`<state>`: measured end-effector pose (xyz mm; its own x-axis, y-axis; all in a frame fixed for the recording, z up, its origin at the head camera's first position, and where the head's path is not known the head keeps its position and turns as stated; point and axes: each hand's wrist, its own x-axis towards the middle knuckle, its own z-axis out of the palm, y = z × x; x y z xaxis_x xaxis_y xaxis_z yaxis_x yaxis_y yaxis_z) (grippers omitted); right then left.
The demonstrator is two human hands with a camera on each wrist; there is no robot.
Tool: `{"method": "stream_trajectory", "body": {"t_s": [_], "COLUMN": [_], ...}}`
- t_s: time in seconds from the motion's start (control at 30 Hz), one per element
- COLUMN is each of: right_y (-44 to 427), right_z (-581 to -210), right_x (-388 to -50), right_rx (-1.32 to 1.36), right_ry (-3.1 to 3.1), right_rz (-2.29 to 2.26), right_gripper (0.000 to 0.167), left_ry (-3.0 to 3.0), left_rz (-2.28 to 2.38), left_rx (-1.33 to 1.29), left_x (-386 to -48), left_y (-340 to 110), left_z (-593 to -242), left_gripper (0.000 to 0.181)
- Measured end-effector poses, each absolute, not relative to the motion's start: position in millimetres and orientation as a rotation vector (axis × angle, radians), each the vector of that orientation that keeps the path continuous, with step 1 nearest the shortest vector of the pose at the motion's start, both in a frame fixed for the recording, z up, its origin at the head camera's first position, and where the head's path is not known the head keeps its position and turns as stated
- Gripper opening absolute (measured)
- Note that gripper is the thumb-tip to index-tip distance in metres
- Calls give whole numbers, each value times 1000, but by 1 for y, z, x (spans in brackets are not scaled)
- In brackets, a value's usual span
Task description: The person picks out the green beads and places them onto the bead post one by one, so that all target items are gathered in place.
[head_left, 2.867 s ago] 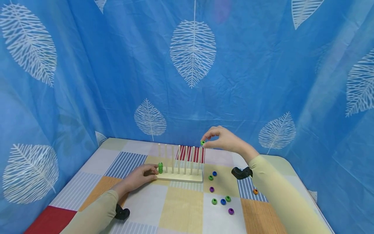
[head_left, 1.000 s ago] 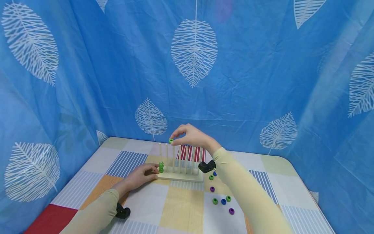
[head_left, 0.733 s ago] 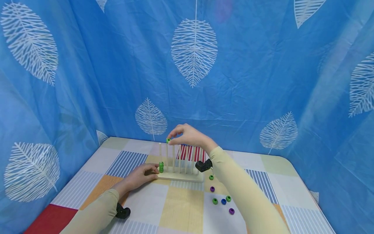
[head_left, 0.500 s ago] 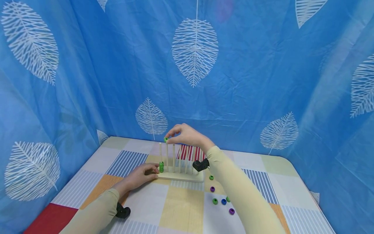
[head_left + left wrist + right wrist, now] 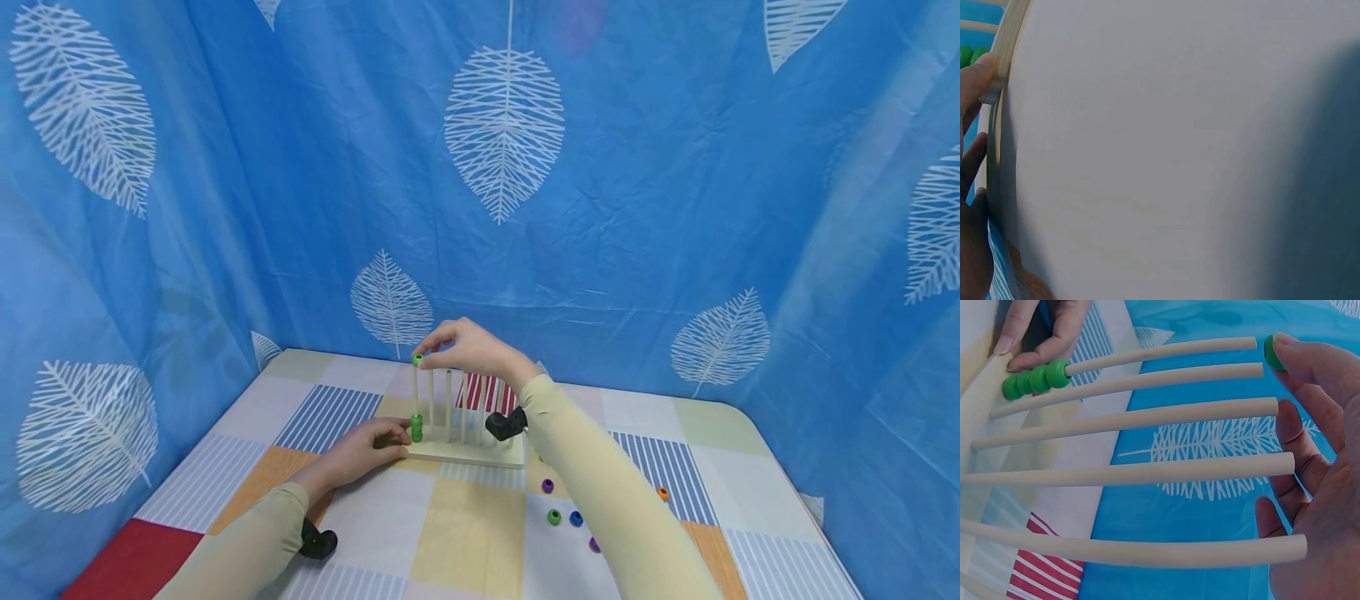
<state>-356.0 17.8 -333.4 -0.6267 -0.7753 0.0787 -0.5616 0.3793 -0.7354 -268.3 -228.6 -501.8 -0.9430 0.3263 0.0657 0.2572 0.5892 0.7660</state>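
Note:
A wooden peg rack (image 5: 468,453) stands on the table, several upright pegs along its pale base. My left hand (image 5: 360,450) grips the base's left end; in the right wrist view, its thumb lies at the base's edge. Several green beads (image 5: 1036,380) are stacked at the bottom of the leftmost peg (image 5: 1166,351). Between thumb and forefinger, my right hand (image 5: 472,346) pinches another green bead (image 5: 1272,355). That bead is at the leftmost peg's top; the right wrist view shows a small gap between them. The other pegs in view carry no beads.
Loose beads lie right of the rack: a purple bead (image 5: 547,486), a green bead (image 5: 554,517), a blue bead (image 5: 576,519) and an orange bead (image 5: 663,494). My right forearm partly covers others. A blue leaf-print curtain (image 5: 600,208) encloses the patchwork-covered table (image 5: 472,533).
My right hand has carried the green bead leftward from the rack's right end, over the pegs, to the leftmost peg's top. My left hand has stayed on the base.

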Motion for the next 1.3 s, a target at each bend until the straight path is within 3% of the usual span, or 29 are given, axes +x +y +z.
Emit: {"method": "stream_trajectory", "body": {"t_s": [0.67, 0.93, 1.3], "right_y": [12, 12, 29], "right_z": [-337, -336, -323], "right_x": [-356, -355, -352], "right_rx": [-1169, -1172, -1183], "right_ry": [2358, 2366, 2400], "right_rz": [-1075, -1072, -1092], "right_gripper": [20, 32, 26], "left_ry": [2725, 2725, 2741], "left_rz": [1316, 1310, 1302], "left_rx": [535, 521, 478], "left_x": [-268, -268, -266], "left_y": [-227, -227, -226], "left_z": [-502, -502, -501], "left_gripper": [4, 4, 8]}}
